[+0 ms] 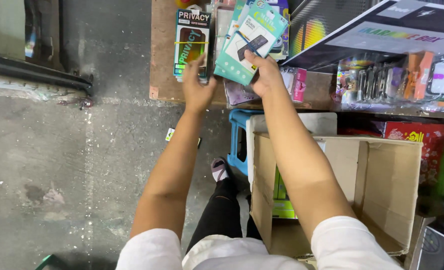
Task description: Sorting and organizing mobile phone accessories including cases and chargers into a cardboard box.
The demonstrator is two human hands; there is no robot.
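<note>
Above the table (pixel 162 75), right hand's (pixel 267 77) grip clasps teal packets (pixel 249 42)

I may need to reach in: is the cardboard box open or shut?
Open: the box has its flaps up, and green packs show inside.

The counter (pixel 162 75) was cut off by the top edge, its far packs only partly visible. The cardboard box (pixel 382 185) hid most of its contents behind the right forearm. Blister packs (pixel 397 80) at right were too blurred to identify.
</note>
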